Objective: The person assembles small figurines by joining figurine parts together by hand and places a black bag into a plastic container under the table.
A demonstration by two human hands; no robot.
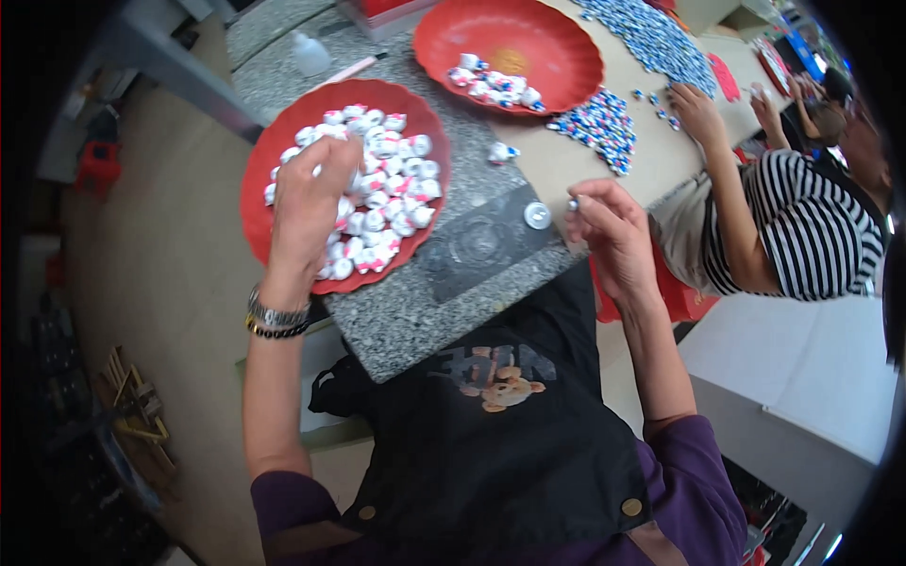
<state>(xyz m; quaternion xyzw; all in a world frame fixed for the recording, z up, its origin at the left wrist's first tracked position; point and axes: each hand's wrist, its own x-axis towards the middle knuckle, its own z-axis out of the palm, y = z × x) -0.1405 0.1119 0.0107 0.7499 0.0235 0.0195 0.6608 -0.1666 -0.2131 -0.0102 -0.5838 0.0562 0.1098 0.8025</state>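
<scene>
Reaching among small white figures (392,174) with left grip (311,193), pinching a tiny pale piece (573,204) with right grip (609,226).
In the scalloped red bowl (254,209), heaped close and lying at mixed angles: rounded, glossy white, with bright pink patches and faint dark marks. Curled over the heap with left grip; hard to tell, behind the knuckles, whether spread or pinching. Pressed together at thumb and fingertips on the right, clasping the tiny pale piece near the corner of the grey speckled surface (387,325). On that surface, a dark slab (472,253) with a silvery disc (537,216) near one end; farther back, a lone white-and-blue figure (503,153).
</scene>
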